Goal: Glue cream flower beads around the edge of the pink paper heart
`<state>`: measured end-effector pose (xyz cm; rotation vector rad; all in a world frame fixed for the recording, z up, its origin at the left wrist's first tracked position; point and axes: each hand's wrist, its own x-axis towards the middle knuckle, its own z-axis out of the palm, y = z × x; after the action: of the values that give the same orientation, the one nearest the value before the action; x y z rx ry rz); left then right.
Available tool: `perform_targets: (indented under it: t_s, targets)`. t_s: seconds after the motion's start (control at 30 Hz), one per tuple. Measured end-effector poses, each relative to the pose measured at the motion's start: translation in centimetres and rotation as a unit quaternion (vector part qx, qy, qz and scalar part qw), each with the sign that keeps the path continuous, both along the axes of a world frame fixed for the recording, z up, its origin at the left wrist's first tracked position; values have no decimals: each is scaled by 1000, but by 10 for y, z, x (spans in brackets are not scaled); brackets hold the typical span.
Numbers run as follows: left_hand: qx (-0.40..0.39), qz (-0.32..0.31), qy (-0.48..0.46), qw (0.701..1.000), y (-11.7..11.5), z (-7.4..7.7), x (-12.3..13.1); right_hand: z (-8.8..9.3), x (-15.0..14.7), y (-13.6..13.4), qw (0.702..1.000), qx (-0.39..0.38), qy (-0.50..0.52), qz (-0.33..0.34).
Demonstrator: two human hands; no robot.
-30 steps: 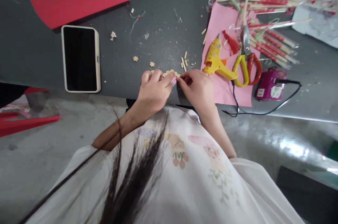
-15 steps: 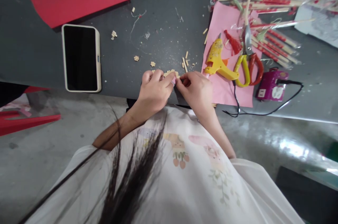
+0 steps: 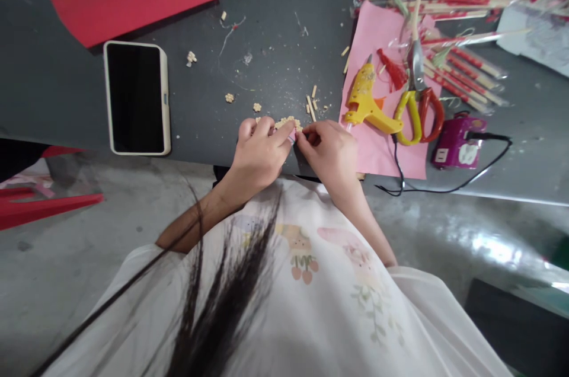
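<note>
Pale wooden cluster (image 3: 281,122) sits btwn my hands, nr table (image 3: 200,116) edge. L hand (image 3: 262,152) half-curled, fingers bent over it, can't tell how firmly; R hand (image 3: 332,144) w/ thumb & index tips together at its R end, grip unclear.

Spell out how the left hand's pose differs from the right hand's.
The left hand reaches over the beige cluster, partly covering it; the right hand is at the cluster's right end. The left hand's index finger stretches out, while the right hand's bends in toward its thumb. Both hands have their backs upward, near the table's front edge.
</note>
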<state>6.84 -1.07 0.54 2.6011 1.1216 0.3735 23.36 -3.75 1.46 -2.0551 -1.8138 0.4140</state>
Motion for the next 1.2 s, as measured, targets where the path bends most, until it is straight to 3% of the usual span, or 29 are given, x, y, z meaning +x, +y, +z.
perform_targets:
  t_s: [0.3, 0.63, 0.8, 0.9, 1.0, 1.2]
  targets:
    - [33, -5, 14, 999, -1, -1, 0, -2, 0, 0, 1000, 7, -1, 1]
    - [-2, -4, -48, 999, 9, -7, -3, 2, 7, -3, 999, 14, 29, -29]
    - [102, -34, -126, 986, 14, -3, -13, 7, 19, -7, 996, 14, 67, -54]
    - [141, 55, -169, 974, 14, 2, -25, 10, 24, -9, 995, 19, 80, -62]
    - [110, 151, -166, 968, 13, 6, -42, 12, 27, -11, 994, 25, 90, -56]
    - [67, 209, -141, 965, 2, -3, -65, 11, 28, -9, 993, 33, 115, -12]
